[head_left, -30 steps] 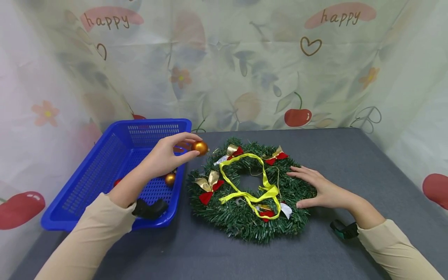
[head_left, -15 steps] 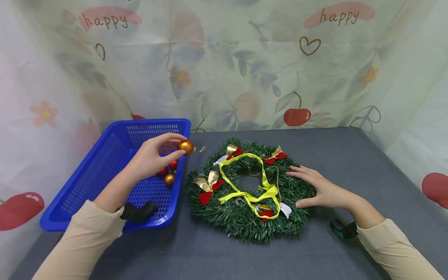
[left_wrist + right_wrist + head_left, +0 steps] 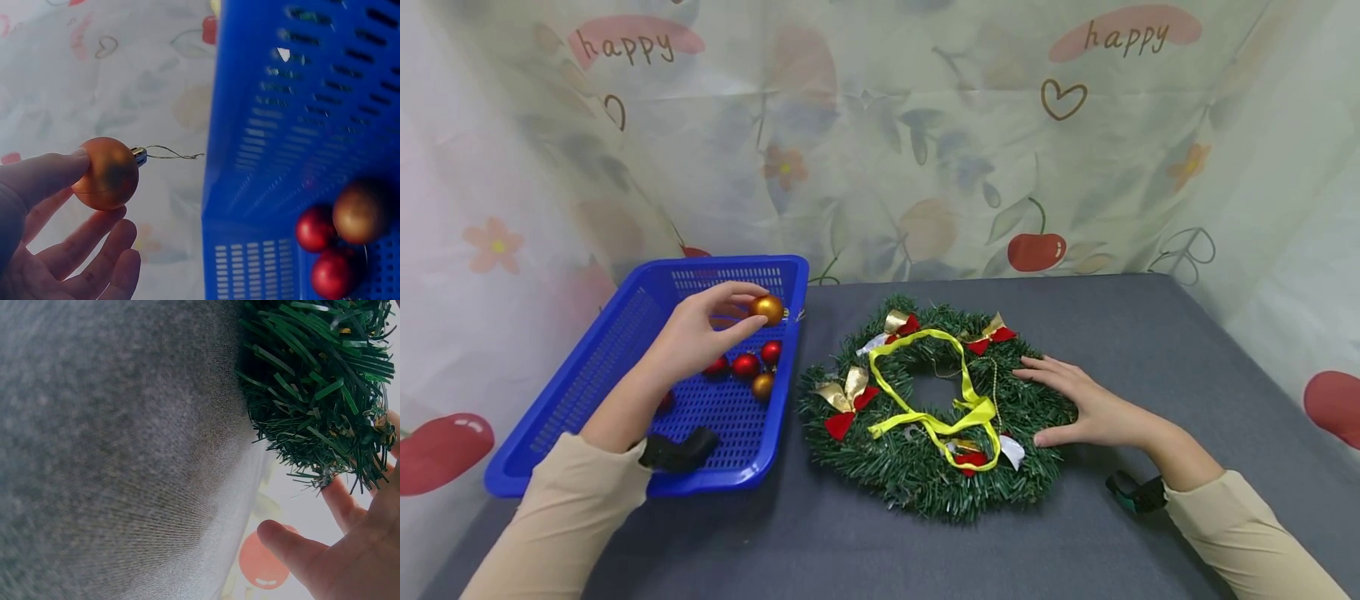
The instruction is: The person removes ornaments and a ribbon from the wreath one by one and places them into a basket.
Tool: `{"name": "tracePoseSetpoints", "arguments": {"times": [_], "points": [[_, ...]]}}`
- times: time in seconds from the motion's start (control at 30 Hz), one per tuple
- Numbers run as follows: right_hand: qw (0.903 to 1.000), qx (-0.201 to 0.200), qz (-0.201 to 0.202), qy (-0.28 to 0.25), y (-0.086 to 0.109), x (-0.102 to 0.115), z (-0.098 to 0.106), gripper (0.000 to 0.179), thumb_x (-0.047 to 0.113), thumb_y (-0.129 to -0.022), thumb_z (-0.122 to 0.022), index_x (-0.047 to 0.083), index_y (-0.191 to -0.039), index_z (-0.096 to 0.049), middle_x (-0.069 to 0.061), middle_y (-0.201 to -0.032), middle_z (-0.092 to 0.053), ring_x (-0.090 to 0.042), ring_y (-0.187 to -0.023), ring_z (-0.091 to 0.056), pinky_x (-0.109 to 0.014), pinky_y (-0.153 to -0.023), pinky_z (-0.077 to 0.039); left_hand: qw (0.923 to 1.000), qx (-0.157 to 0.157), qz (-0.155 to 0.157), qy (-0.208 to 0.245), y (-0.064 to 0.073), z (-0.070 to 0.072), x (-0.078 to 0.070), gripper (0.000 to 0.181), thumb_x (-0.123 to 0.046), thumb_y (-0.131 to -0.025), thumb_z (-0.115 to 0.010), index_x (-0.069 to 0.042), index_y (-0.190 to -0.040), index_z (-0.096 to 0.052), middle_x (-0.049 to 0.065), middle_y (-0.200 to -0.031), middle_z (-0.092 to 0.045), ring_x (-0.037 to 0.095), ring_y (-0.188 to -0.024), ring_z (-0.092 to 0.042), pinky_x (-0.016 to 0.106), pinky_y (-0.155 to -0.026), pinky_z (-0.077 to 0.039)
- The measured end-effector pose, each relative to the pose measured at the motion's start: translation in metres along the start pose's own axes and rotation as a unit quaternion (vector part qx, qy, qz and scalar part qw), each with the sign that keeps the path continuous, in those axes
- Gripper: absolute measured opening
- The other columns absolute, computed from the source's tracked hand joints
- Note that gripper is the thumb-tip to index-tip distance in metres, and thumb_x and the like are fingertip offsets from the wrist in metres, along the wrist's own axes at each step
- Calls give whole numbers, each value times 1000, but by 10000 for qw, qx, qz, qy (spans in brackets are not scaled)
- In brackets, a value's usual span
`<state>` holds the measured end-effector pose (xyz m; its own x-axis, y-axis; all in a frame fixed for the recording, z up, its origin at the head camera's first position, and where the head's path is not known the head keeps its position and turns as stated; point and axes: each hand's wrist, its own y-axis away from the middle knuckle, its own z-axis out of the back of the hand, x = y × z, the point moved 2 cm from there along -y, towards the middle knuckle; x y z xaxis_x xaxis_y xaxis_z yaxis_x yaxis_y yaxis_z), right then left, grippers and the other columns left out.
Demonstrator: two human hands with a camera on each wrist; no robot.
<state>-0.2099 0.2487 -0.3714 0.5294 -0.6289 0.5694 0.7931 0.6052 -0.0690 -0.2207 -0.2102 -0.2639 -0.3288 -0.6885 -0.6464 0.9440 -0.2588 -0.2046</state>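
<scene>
My left hand [image 3: 700, 329] pinches a gold Christmas ball [image 3: 767, 310] between thumb and fingers, over the blue basket [image 3: 647, 312]. In the left wrist view the ball's silver cap and thin wire loop [image 3: 175, 153] point toward the basket wall. A green tinsel wreath [image 3: 880, 467] lies flat on the table, decorated with red-and-gold bows [image 3: 850, 400] and a loose yellow ribbon [image 3: 977, 408]. At its right side rests my right hand [image 3: 1101, 408], fingers spread and touching the greenery, also visible in the right wrist view beside the wreath's edge.
Inside the basket lie several red balls [image 3: 746, 366] and another gold ball [image 3: 763, 386]. The basket stands left of the wreath on a dark grey table [image 3: 1112, 325]. A patterned curtain [image 3: 865, 167] hangs behind and along both sides.
My left hand has moved left with the gold ball, from beside the wreath to over the basket, uncovering red balls there. My right hand and the wreath stay in place.
</scene>
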Motion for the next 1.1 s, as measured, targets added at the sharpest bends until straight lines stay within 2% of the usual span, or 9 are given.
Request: {"name": "tracePoseSetpoints", "arguments": {"times": [0.3, 0.53, 0.8, 1.1], "points": [[10000, -18, -53, 22, 0, -2, -1, 77, 33, -76, -76, 13, -141, -39, -22, -151, -26, -51, -138, -11, -73, -98, -16, 9996, -39, 241, -128, -2, 6, 19, 38, -29, -93, -57, -9, -126, -54, 19, -124, -58, 37, -113, -57, 54, -94, -45], [10000, -5, -57, 9, 0, 0, 0, 77, 32, -76, -76, 13, -141, -39, -21, -151, -25, -52, -137, -12, -73, -98, -17, 9994, -37, 286, -211, -3, 9, 27, 40, -31, -94, -56, -7, -126, -53, 22, -123, -58, 40, -112, -57, 55, -93, -46], [10000, 12, -49, 13, 0, 3, 0, 76, 33, -76, -76, 14, -141, -40, -21, -151, -26, -52, -137, -12, -73, -98, -17, 9982, 119, 480, -345, -5, 9, 35, 40, -31, -94, -55, -8, -126, -53, 22, -125, -57, 38, -112, -57, 53, -92, -47], [10000, 13, -93, 24, 1, 3, 1, 76, 33, -76, -76, 14, -140, -40, -20, -151, -26, -52, -137, -13, -73, -97, -18, 9969, 338, 521, -491, -8, 6, 42, 38, -27, -93, -58, -7, -124, -55, 23, -124, -58, 38, -112, -58, 51, -90, -48]]}}
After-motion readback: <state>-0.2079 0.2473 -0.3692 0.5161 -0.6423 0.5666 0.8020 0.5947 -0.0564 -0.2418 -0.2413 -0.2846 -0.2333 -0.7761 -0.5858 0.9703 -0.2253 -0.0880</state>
